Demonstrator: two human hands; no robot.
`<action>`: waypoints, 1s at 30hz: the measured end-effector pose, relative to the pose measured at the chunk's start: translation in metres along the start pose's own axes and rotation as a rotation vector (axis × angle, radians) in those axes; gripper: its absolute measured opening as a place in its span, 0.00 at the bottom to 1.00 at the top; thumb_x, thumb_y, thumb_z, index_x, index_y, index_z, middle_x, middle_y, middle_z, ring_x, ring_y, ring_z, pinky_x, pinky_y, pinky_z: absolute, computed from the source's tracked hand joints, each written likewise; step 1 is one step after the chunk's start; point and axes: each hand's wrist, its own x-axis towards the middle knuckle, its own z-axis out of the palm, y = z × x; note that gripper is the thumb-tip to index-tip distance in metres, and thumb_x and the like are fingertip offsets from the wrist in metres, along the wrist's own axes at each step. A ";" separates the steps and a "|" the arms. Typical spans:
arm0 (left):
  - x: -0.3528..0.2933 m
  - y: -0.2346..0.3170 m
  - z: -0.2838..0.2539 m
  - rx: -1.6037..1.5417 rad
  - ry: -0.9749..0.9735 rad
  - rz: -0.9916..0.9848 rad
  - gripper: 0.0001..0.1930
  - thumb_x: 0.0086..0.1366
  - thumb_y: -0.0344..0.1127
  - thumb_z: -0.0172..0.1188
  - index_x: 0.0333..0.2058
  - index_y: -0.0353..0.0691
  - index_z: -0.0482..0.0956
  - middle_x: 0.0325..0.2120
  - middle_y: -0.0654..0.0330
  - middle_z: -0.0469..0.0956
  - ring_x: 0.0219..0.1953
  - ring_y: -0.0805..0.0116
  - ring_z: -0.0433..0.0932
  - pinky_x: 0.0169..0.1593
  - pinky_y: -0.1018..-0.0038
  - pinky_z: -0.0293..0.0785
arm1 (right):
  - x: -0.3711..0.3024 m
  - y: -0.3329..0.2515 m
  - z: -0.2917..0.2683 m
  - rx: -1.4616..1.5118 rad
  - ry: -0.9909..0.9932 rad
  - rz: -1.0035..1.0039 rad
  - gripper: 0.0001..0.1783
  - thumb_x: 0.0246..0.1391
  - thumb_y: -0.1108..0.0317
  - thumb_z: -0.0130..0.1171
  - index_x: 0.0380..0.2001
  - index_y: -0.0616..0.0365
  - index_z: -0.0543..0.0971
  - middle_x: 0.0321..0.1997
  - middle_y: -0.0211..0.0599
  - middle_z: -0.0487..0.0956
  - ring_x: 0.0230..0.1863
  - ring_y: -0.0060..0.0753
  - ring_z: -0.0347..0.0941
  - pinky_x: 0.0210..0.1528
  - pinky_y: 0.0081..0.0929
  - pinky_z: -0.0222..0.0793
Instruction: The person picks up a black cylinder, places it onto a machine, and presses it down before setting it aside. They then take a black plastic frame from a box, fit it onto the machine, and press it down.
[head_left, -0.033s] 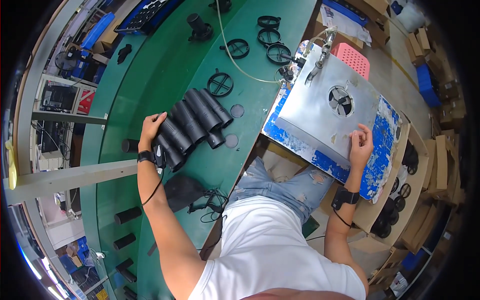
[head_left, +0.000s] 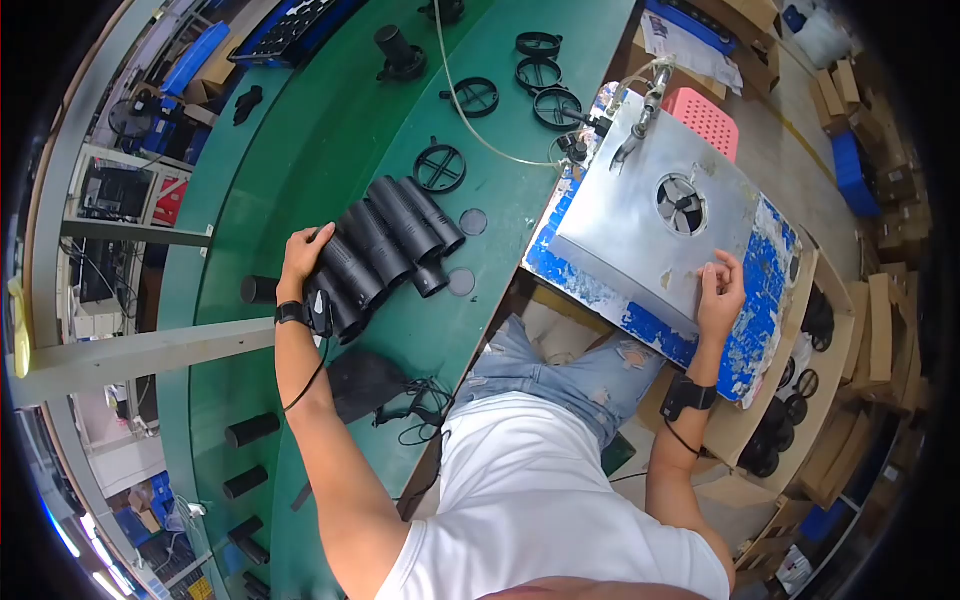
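Note:
Several black plastic tubes (head_left: 385, 245) lie side by side in a slanting row on the green bench. At the row's left end my left hand (head_left: 302, 252) is closed on the end of a black tube, thumb on top; its other fingers are partly hidden. My right hand (head_left: 722, 290) rests by the near right edge of a silver metal box (head_left: 640, 205), fingers loosely bent and apart, holding nothing. Set in the box top is a round opening with a spoked black ring (head_left: 682, 205) inside. An air fitting with a metal cylinder (head_left: 645, 115) stands at the box's far end.
Black spoked rings (head_left: 440, 168) and grey discs (head_left: 473, 222) lie beyond the tubes. A thin hose (head_left: 480, 135) crosses the bench. Near my left forearm are a dark bag (head_left: 365, 385) and cables. A metal post (head_left: 160, 355) juts in; a carton (head_left: 735, 445) of black parts stands right.

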 end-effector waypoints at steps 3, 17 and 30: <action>-0.007 0.007 0.008 0.299 0.110 0.158 0.34 0.57 0.64 0.57 0.39 0.32 0.82 0.44 0.43 0.78 0.47 0.47 0.76 0.52 0.62 0.69 | 0.000 0.003 0.000 -0.006 0.025 -0.022 0.13 0.57 0.73 0.56 0.46 0.62 0.74 0.27 0.30 0.79 0.27 0.16 0.71 0.32 0.15 0.66; -0.038 -0.014 0.017 -0.140 -0.152 -0.225 0.45 0.63 0.70 0.44 0.60 0.29 0.64 0.62 0.46 0.64 0.64 0.57 0.61 0.66 0.69 0.52 | 0.004 0.006 0.001 0.040 0.025 -0.026 0.14 0.57 0.73 0.56 0.46 0.63 0.74 0.27 0.30 0.79 0.28 0.15 0.72 0.32 0.14 0.66; -0.041 -0.044 0.026 0.080 -0.066 -0.240 0.45 0.62 0.71 0.40 0.56 0.29 0.70 0.56 0.40 0.69 0.62 0.49 0.65 0.64 0.66 0.57 | 0.002 0.003 0.003 0.016 0.001 -0.006 0.14 0.58 0.73 0.55 0.48 0.63 0.73 0.29 0.29 0.78 0.30 0.14 0.71 0.33 0.12 0.64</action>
